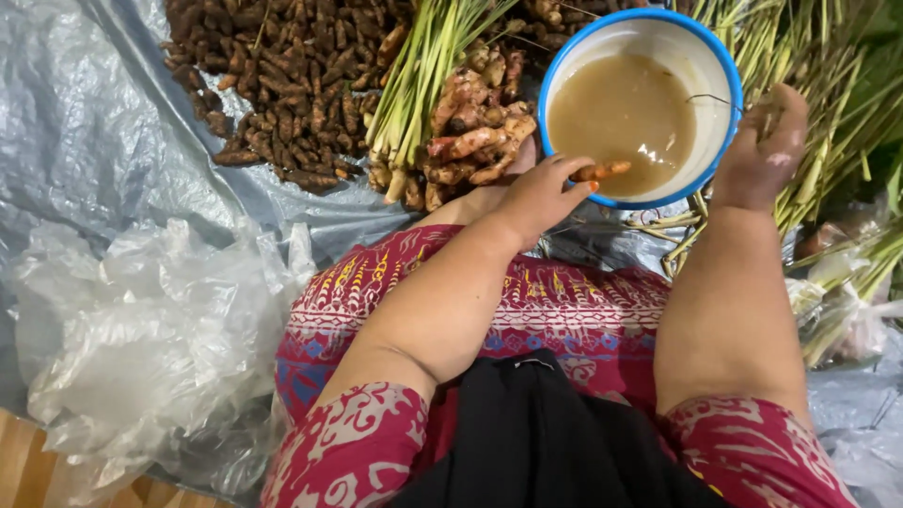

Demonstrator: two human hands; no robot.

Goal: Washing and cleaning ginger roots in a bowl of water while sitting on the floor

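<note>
My left hand [541, 193] pinches a small orange root piece [604, 170] at the near rim of a white bowl with a blue rim [720, 71], which holds murky brown water [621, 113]. My right hand [764, 150] rests against the bowl's right side, fingers loosely curled, with nothing seen in it. A heap of pale knobbly roots [470, 132] lies just left of the bowl, beside my left hand.
Dark small roots [282, 85] are piled at the top left on a grey plastic sheet [85, 122]. Lemongrass bundles lie at the top centre [423, 66] and at the right [837, 103]. Crumpled clear plastic bags [150, 329] sit at the left. My patterned red skirt [564, 310] fills the bottom.
</note>
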